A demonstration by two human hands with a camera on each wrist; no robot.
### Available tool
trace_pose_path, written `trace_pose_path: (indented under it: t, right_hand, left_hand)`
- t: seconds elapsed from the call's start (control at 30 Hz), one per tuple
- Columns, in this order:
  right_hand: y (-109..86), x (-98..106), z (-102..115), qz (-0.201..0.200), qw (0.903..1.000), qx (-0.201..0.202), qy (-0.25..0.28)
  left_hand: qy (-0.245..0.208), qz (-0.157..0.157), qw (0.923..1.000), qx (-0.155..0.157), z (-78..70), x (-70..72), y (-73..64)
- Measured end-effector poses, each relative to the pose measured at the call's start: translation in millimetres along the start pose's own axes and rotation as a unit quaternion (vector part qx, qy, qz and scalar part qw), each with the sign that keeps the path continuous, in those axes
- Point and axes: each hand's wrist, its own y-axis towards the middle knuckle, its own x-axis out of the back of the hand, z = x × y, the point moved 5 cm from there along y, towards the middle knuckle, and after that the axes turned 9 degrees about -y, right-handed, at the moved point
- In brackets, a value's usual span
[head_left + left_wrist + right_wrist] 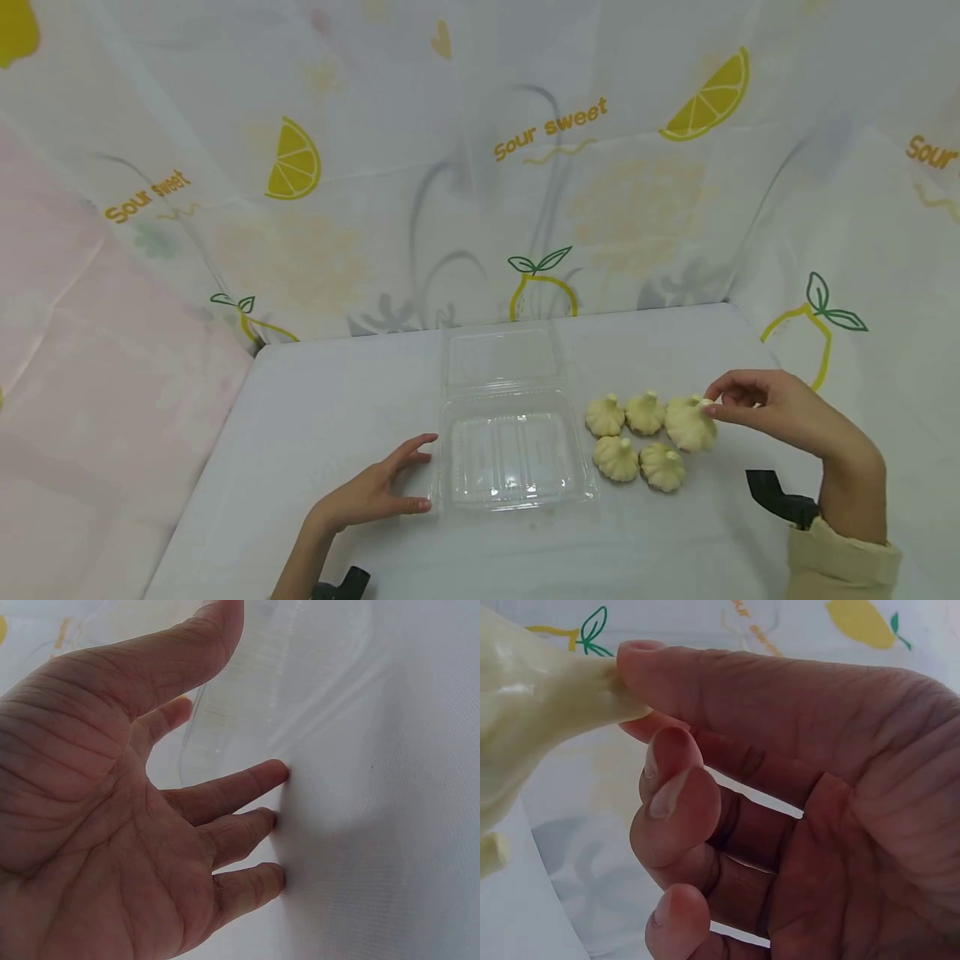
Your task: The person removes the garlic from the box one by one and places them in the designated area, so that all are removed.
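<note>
My right hand point(776, 408) pinches the stem of a pale garlic bulb point(691, 423) between thumb and forefinger. In the right wrist view that garlic bulb point(525, 712) fills the left side, and the other fingers curl loosely below the thumb. Several more garlic bulbs point(617, 458) sit close together to the left of it. A clear plastic clamshell box point(517, 504) lies with its lid point(501, 357) folded back, away from me. Beside the box's left edge is my left hand point(367, 497), its fingers spread. Its fingertips meet the white table cloth in the left wrist view; its palm holds nothing.
A white-covered table point(300, 417) carries everything. Behind it hangs a curtain point(465, 167) printed with lemons and lettering. Black wrist mounts point(780, 500) show at both forearms, and a beige sleeve point(840, 562) covers the right arm.
</note>
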Motion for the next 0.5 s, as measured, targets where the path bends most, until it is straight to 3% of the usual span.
trace_pose_path:
  t: [0.5]
  right_hand:
    - [-5.9,-18.8,-31.0,0.061,0.9946,0.036,0.076]
  left_hand:
    - [0.005,-0.001,1.0000,0.004,1.3,0.3,-0.2]
